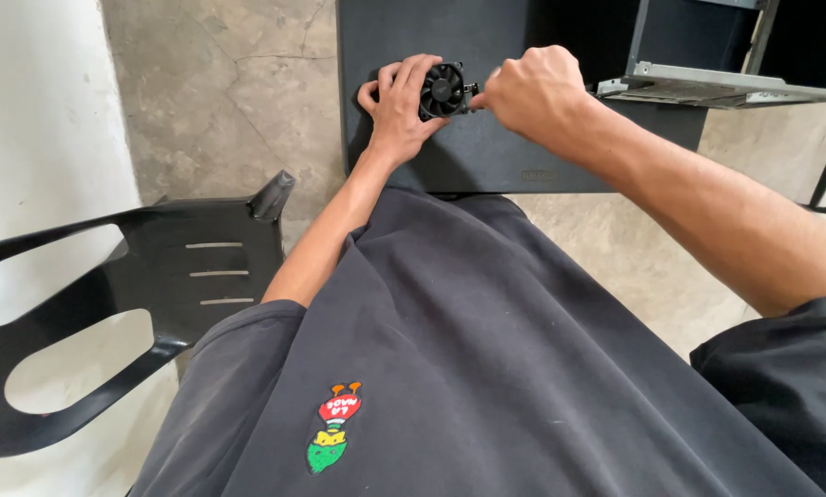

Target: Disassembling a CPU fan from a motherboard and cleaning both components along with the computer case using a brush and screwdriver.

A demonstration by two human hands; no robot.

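A small black cooling fan [443, 90] stands on edge on a black flat surface [487, 152] ahead of me. My left hand [396, 106] wraps around the fan's left side and holds it upright. At the fan's right edge, my right hand [534, 89] is closed in a fist, fingertips pinched on a small part I cannot make out. Both forearms reach forward over my dark shirt.
A black plastic chair [155, 276] stands at my left, against a white wall. A grey metal frame [707, 87] juts in at the upper right above the black surface. The floor [229, 101] is cracked grey concrete.
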